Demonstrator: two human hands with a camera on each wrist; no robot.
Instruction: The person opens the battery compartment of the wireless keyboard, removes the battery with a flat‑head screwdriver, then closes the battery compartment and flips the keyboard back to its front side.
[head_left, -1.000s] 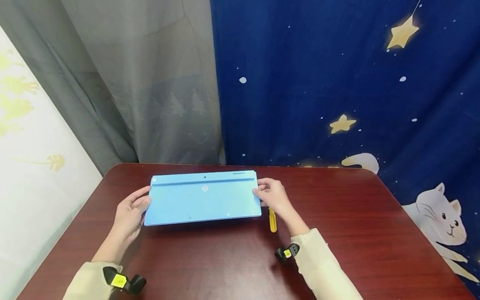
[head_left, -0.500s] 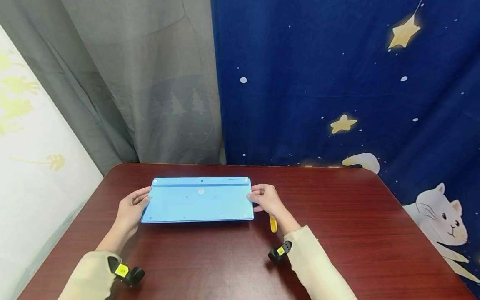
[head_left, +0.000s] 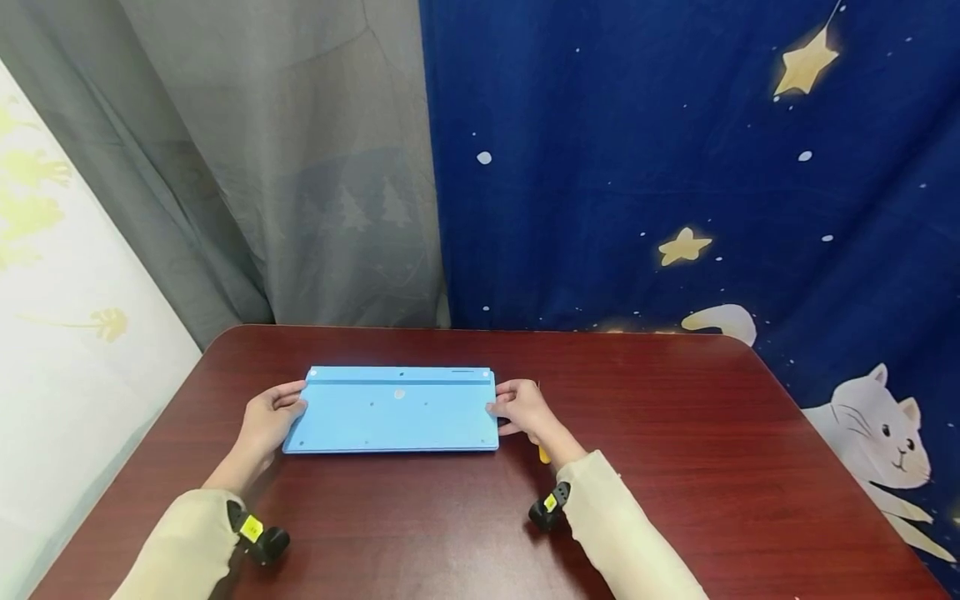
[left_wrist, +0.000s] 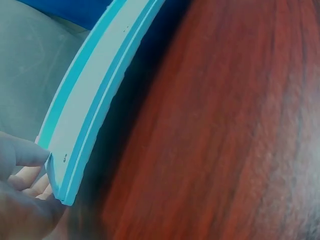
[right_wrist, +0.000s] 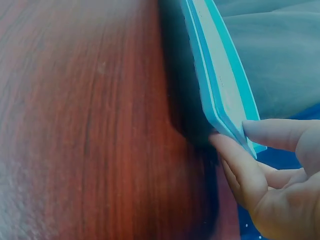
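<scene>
A light blue keyboard (head_left: 397, 421) is held with its underside facing up, showing a raised bar along the far edge and several small screw holes. At its left end my left hand (head_left: 267, 423) pinches the edge, thumb on top and fingers beneath. My right hand (head_left: 522, 408) grips the opposite end in the same way. From the left wrist view, the keyboard's near edge (left_wrist: 85, 135) is over the table with a dark shadow beside it. In the right wrist view, thumb and fingers (right_wrist: 272, 135) clasp the corner.
A narrow yellow object (head_left: 543, 455) lies on the table, mostly hidden behind my right wrist. The dark red wooden table (head_left: 675, 467) ends at a grey curtain (head_left: 345, 208) and a blue star-patterned curtain (head_left: 570, 208). A white patterned surface (head_left: 67, 375) stands at the left.
Both hands have brought the keyboard lower toward the table, and its right end has shifted left. It has levelled out from a slight slant. My right wrist now covers more of the yellow object.
</scene>
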